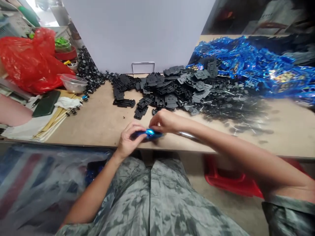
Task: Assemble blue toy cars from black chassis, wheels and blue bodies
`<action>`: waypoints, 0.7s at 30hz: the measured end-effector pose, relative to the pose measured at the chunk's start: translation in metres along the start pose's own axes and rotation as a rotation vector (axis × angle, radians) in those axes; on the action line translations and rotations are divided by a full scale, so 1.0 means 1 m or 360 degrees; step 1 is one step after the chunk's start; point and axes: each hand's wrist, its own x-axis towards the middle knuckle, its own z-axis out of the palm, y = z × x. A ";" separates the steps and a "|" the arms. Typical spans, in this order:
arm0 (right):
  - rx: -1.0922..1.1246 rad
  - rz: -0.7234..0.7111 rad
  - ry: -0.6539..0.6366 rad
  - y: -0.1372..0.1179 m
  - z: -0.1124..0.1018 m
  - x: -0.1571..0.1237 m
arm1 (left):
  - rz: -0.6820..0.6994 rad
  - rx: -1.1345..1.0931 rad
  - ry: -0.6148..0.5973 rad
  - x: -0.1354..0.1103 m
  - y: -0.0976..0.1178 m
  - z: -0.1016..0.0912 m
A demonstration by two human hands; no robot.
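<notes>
My left hand curls round a small shiny blue part at the near edge of the wooden table. From the other side my right hand pinches the same blue part, its fingers bent down on the part's right end. A thin shiny metal rod lies on the table under my right wrist. Just beyond my hands spreads a heap of flat black plastic parts.
A big pile of shiny blue parts fills the far right. Small black wheels and axles lie right of centre. At left sit a red plastic bag, a clear bowl, a dark phone. Another person's arm enters at left.
</notes>
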 end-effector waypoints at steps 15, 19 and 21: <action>0.0115 0.0013 -0.0053 0.010 0.003 0.003 | -0.0428 -0.0172 0.0067 -0.005 0.000 0.005; 0.0382 -0.0057 0.0111 0.021 0.015 -0.022 | -0.0547 -0.0220 0.0009 0.000 0.004 0.003; 0.0394 -0.0080 0.0263 0.023 0.027 -0.033 | -0.0451 -0.0141 -0.0052 0.003 0.005 0.001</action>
